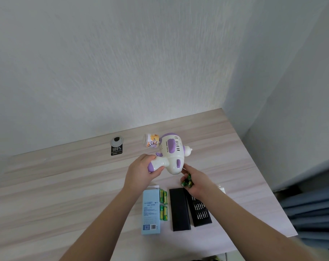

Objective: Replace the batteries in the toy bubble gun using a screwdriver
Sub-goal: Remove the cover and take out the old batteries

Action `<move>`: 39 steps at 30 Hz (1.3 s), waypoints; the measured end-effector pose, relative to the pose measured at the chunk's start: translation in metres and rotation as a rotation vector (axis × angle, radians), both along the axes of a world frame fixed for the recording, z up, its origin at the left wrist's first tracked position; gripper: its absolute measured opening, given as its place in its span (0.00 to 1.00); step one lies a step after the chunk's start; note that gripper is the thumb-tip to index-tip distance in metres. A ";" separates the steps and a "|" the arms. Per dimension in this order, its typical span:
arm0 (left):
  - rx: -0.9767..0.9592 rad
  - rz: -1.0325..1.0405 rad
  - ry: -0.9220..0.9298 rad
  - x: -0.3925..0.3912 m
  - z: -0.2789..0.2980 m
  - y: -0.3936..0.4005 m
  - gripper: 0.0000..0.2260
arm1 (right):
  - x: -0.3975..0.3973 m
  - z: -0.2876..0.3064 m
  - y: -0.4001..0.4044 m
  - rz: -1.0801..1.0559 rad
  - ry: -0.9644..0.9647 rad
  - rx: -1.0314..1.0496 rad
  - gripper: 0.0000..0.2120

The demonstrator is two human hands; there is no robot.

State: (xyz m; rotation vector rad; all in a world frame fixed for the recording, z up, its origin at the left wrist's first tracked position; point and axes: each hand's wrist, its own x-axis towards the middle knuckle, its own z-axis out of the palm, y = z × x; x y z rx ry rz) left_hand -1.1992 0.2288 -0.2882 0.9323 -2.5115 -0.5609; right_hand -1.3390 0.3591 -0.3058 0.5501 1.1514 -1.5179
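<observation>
My left hand (144,169) grips the handle of the white and purple bubble gun (171,154), held above the wooden table (65,185). A small bottle (151,143) is fixed to the gun's far end. Just below the gun's body, my right hand (194,180) holds several green batteries (187,182) in its curled fingers. More green batteries (163,204) lie on the table beside a light blue box (151,210). A black screwdriver bit case (200,210) lies open, its black lid (179,209) next to it. No screwdriver shows.
A round cable hole with a black sticker (117,146) sits near the wall. A small white object (222,189) peeks out behind my right wrist. The table's right edge runs beside a blue curtain (314,213).
</observation>
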 end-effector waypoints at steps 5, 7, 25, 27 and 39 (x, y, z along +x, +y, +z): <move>-0.051 -0.049 -0.020 0.000 0.000 -0.002 0.17 | 0.000 -0.002 -0.001 0.040 0.006 0.010 0.05; -0.058 -0.065 -0.024 0.000 0.001 -0.003 0.16 | 0.000 -0.003 -0.001 0.030 -0.019 0.008 0.06; -0.099 -0.108 -0.067 -0.001 0.003 -0.001 0.16 | -0.005 -0.020 0.003 0.107 -0.072 -0.052 0.12; -0.104 -0.121 -0.075 0.000 0.003 -0.001 0.16 | -0.008 -0.023 0.005 0.169 -0.027 -0.044 0.11; -0.067 -0.097 -0.075 -0.001 0.002 0.000 0.16 | -0.013 -0.035 0.008 0.241 0.141 -0.065 0.14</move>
